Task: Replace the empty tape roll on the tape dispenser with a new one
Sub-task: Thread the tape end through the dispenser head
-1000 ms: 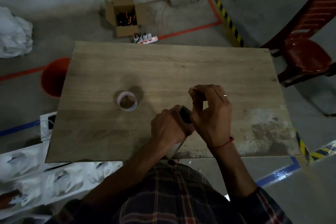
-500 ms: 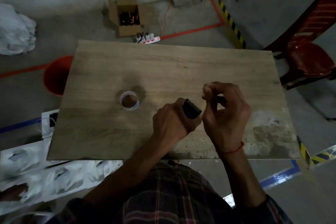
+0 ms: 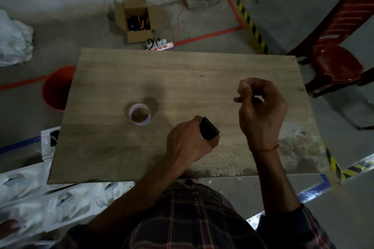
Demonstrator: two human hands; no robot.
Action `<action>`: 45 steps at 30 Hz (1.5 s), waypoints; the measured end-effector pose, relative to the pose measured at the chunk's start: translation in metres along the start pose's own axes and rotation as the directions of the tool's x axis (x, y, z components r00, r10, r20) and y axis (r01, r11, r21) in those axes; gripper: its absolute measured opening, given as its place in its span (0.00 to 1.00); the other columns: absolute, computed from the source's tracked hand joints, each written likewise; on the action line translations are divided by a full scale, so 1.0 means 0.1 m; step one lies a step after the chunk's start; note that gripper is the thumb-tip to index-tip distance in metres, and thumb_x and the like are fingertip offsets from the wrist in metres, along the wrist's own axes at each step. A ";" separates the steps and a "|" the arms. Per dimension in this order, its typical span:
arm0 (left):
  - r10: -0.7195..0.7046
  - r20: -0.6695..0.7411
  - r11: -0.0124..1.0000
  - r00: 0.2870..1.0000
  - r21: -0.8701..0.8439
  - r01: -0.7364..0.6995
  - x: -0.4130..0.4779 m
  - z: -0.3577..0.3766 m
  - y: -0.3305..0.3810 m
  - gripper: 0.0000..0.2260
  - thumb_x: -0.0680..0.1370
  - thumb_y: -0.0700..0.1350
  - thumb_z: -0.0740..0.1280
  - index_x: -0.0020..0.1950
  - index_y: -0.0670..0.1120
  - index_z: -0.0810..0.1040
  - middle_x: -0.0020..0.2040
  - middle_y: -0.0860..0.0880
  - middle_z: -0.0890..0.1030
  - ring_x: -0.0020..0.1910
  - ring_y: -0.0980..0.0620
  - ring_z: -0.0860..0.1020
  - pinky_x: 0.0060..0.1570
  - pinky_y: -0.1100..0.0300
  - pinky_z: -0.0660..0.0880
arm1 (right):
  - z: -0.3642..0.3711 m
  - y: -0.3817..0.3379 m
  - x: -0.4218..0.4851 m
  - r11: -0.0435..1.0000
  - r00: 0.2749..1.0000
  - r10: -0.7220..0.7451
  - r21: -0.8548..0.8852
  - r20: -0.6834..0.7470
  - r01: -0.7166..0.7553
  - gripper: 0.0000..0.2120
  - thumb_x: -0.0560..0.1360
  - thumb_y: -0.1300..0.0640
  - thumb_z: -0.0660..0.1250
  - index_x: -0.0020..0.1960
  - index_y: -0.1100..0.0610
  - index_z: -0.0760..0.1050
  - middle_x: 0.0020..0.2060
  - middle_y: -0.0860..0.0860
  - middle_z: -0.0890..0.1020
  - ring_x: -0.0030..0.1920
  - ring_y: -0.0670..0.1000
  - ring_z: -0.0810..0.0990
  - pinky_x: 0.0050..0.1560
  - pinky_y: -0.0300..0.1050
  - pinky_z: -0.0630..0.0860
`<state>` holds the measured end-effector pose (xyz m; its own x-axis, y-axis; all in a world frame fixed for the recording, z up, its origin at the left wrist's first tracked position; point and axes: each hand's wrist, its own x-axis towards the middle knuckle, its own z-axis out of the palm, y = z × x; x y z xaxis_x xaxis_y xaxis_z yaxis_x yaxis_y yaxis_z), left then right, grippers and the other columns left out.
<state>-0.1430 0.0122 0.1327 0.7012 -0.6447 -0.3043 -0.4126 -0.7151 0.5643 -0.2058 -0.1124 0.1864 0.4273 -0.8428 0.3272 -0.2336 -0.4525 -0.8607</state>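
Left hand [image 3: 190,141] is closed tight around a black tape dispenser [image 3: 208,128], and only the dark top end of it sticks out of the fist. This hand is over the near middle of the wooden surface [image 3: 182,70]. Right hand [image 3: 261,113] is lifted up over the right part of the surface, apart from the left hand. Its fingers [image 3: 245,87] are curled in and the thumb and first finger are pinched together. It looks like it may be pinching something thin, but it is too dark to tell what. A red string is tied on that wrist.

An empty tape roll [image 3: 140,114] stands by itself near the middle of the surface, to the left of the left hand. It is just a thin pale ring, and the wood shows through the hole.

On the floor past the far edge sit a small open cardboard box [image 3: 136,20] and a white power strip [image 3: 160,45]. A red bucket [image 3: 55,89] peeks out by the left edge. A red plastic chair [image 3: 340,62] stands off the far right corner.
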 end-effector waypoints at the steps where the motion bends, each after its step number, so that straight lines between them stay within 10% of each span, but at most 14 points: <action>1: 0.017 -0.013 1.000 1.000 -0.001 -0.017 -0.01 0.00 -0.01 0.27 0.71 0.68 0.68 0.62 0.53 0.74 0.53 0.52 0.84 0.51 0.49 0.82 0.41 0.61 0.72 | 0.00 0.03 0.05 0.999 0.999 0.038 0.017 0.008 -0.038 0.04 0.79 0.61 0.67 0.49 0.60 0.79 0.41 0.50 0.82 0.37 0.44 0.82 0.38 0.48 0.84; 13: 0.056 -0.072 0.996 0.996 -0.067 -0.061 -0.08 -0.03 -0.10 0.25 0.70 0.69 0.67 0.58 0.53 0.76 0.48 0.54 0.84 0.46 0.52 0.83 0.39 0.61 0.77 | -0.15 0.54 0.22 0.791 0.842 0.509 0.290 0.176 -0.539 0.07 0.80 0.62 0.65 0.45 0.61 0.79 0.37 0.55 0.80 0.38 0.49 0.81 0.41 0.43 0.82; 20: 0.035 -0.086 0.998 0.996 -0.057 -0.040 -0.08 -0.01 -0.10 0.29 0.70 0.68 0.68 0.64 0.52 0.74 0.53 0.53 0.84 0.49 0.52 0.82 0.39 0.63 0.71 | -0.33 0.45 0.24 0.645 0.716 0.482 0.348 0.506 -0.680 0.06 0.81 0.59 0.62 0.52 0.60 0.76 0.45 0.55 0.81 0.51 0.57 0.82 0.58 0.55 0.80; 23: 0.029 -0.112 0.997 0.993 -0.062 -0.036 -0.06 -0.04 -0.12 0.26 0.70 0.68 0.68 0.61 0.53 0.75 0.50 0.53 0.84 0.47 0.51 0.83 0.37 0.63 0.70 | -0.41 0.45 0.19 0.639 0.673 0.493 0.295 0.551 -0.710 0.20 0.75 0.52 0.72 0.63 0.58 0.74 0.55 0.55 0.81 0.63 0.61 0.80 0.65 0.59 0.77; 29: 0.063 -0.110 0.997 0.992 -0.028 -0.067 -0.04 -0.01 -0.09 0.31 0.70 0.69 0.68 0.66 0.52 0.73 0.54 0.52 0.85 0.51 0.50 0.83 0.39 0.61 0.74 | -0.34 0.39 -0.04 0.765 0.671 0.442 0.141 0.595 -0.629 0.44 0.64 0.62 0.79 0.69 0.42 0.57 0.58 0.63 0.79 0.55 0.56 0.85 0.54 0.52 0.83; 36: 0.088 -0.071 0.995 0.994 -0.036 -0.091 -0.05 0.06 -0.11 0.28 0.70 0.67 0.69 0.64 0.52 0.74 0.54 0.52 0.84 0.51 0.50 0.83 0.47 0.55 0.81 | -0.22 0.23 -0.23 0.928 0.863 0.278 0.115 0.421 -0.355 0.40 0.70 0.70 0.75 0.71 0.54 0.54 0.37 0.58 0.85 0.38 0.54 0.86 0.47 0.45 0.83; 45: 0.032 -0.061 0.998 0.998 -0.044 -0.034 -0.01 0.01 0.00 0.18 0.73 0.64 0.60 0.55 0.53 0.74 0.37 0.55 0.77 0.36 0.51 0.76 0.34 0.61 0.67 | -0.19 -0.18 -0.34 0.999 0.908 0.006 0.042 0.420 -0.026 0.37 0.70 0.69 0.75 0.70 0.56 0.57 0.32 0.50 0.82 0.36 0.47 0.85 0.42 0.42 0.83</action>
<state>-0.1446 0.0121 0.1321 0.7218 -0.6495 -0.2390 -0.4108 -0.6800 0.6074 -0.2325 -0.0809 0.1976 0.7530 -0.6455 0.1279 -0.2079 -0.4177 -0.8845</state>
